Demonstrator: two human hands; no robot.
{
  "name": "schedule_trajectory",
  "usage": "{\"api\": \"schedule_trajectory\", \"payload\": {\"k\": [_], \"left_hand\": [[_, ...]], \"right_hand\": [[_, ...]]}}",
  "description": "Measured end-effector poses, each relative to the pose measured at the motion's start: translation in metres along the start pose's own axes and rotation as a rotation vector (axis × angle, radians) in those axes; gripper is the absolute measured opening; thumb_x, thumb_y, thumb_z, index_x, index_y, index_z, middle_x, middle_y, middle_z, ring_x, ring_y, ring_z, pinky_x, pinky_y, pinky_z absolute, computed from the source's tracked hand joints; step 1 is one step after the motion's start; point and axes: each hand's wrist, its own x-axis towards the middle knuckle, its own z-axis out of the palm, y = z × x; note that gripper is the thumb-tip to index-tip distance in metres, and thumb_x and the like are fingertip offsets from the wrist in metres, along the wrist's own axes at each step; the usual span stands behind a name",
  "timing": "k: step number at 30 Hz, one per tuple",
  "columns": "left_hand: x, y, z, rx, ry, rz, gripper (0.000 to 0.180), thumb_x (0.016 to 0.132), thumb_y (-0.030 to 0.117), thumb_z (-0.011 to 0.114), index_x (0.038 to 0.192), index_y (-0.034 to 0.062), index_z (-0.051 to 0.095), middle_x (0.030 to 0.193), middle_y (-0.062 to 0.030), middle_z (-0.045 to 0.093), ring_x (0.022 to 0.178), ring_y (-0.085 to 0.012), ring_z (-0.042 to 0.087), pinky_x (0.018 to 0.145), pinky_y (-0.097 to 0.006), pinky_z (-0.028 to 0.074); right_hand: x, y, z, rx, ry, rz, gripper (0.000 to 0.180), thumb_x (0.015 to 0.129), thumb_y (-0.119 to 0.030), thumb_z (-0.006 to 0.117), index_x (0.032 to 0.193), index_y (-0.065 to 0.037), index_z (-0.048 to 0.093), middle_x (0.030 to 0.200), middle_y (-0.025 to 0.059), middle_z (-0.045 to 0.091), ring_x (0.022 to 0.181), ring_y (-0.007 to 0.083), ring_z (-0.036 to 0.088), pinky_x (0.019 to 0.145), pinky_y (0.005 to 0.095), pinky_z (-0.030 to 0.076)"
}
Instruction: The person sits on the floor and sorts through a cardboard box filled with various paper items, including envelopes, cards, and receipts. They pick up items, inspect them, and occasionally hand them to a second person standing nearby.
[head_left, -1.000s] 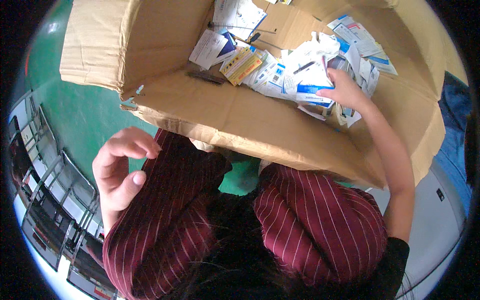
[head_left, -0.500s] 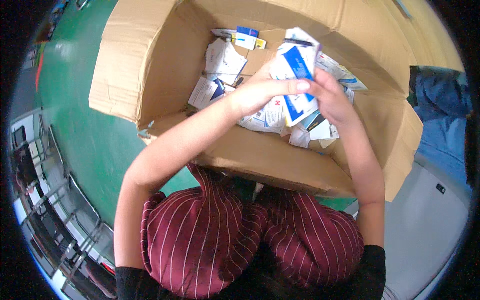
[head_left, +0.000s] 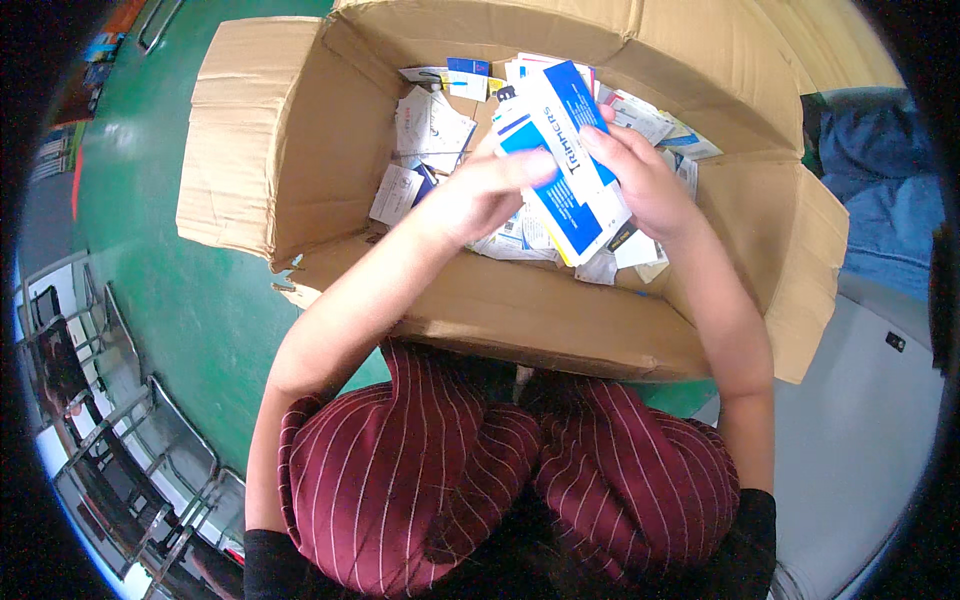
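Observation:
Both hands are closed on cards above the open cardboard box (head_left: pixel 530 315). My left hand (head_left: pixel 485 195) grips a stack of white and blue cards, its thumb pressed on the blue band. In my right hand (head_left: pixel 650 185) is the right edge of a white card with blue bands (head_left: pixel 575 165), which lies tilted over the stack. The left hand's fingers are hidden under the cards. Loose paper cards lie around the box bottom: white ones (head_left: pixel 435 130) on the left, a dark blue and white one (head_left: pixel 467 75) at the far side, and others at the right (head_left: pixel 640 120).
The box flaps stand out at the left (head_left: pixel 235 140) and right (head_left: pixel 815 280). My knees in striped maroon cloth (head_left: pixel 420 470) are close to its near wall. Metal-framed chairs (head_left: pixel 150 440) stand on the green floor at left. Blue fabric (head_left: pixel 880 190) lies at right beside a grey surface (head_left: pixel 850 420).
The cards have fanned out and turned more face up, with the blue-banded card now showing nearly whole. My thumbs have moved apart, and the left hand has shifted slightly left.

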Motion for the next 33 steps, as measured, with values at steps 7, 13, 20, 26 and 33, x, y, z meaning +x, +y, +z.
{"api": "schedule_trajectory", "payload": {"k": [7, 13, 20, 26, 33], "left_hand": [[-0.006, 0.004, 0.019, 0.165, 0.278, 0.113, 0.084, 0.066, 0.022, 0.065, 0.130, 0.0125, 0.012, 0.123, -0.0098, 0.035, 0.111, -0.0233, 0.038, 0.094, -0.037, 0.031], [-0.022, 0.013, 0.030, 0.301, 0.118, 0.077, 0.092, 0.061, 0.024, 0.066, 0.129, 0.0072, 0.007, 0.125, -0.0155, 0.032, 0.115, -0.0263, 0.034, 0.096, -0.038, 0.028], [-0.010, -0.002, 0.028, 0.566, 0.097, 0.369, 0.086, 0.061, 0.003, 0.065, 0.125, 0.0070, 0.007, 0.112, -0.0106, 0.042, 0.103, -0.0188, 0.043, 0.093, -0.033, 0.029], [-0.010, 0.002, 0.033, 0.075, 0.063, 0.205, 0.066, 0.071, 0.008, 0.061, 0.122, 0.0063, 0.020, 0.103, -0.0100, 0.048, 0.087, -0.0153, 0.052, 0.077, -0.029, 0.043], [-0.001, 0.005, 0.017, -0.273, 0.435, 0.123, 0.037, 0.075, 0.010, 0.054, 0.109, 0.0083, 0.039, 0.086, -0.0076, 0.052, 0.080, -0.0203, 0.054, 0.077, -0.035, 0.045]], "right_hand": [[0.003, 0.002, 0.025, 0.026, 0.150, -0.061, 0.033, 0.082, -0.029, 0.051, 0.097, 0.001, 0.053, 0.082, 0.0027, 0.057, 0.073, 0.0063, 0.052, 0.065, 0.0207, 0.043], [-0.018, -0.008, 0.040, 0.159, 0.308, -0.066, 0.035, 0.082, -0.030, 0.051, 0.097, 0.001, 0.052, 0.084, 0.0051, 0.057, 0.074, 0.0083, 0.053, 0.066, 0.0220, 0.043], [-0.024, 0.006, 0.042, 0.281, 0.380, -0.087, 0.031, 0.079, -0.027, 0.056, 0.095, -0.001, 0.051, 0.086, 0.0056, 0.056, 0.076, 0.0094, 0.052, 0.067, 0.0235, 0.043], [-0.032, 0.003, 0.040, -0.221, 0.264, -0.361, 0.031, 0.073, -0.028, 0.063, 0.080, -0.003, 0.048, 0.082, 0.0033, 0.052, 0.076, 0.0074, 0.047, 0.067, 0.0221, 0.040], [-0.039, 0.008, 0.033, -0.631, 0.392, -0.607, 0.070, 0.061, -0.032, 0.071, 0.113, -0.001, 0.036, 0.117, 0.0158, 0.037, 0.105, 0.0256, 0.040, 0.087, 0.0375, 0.033]]}}
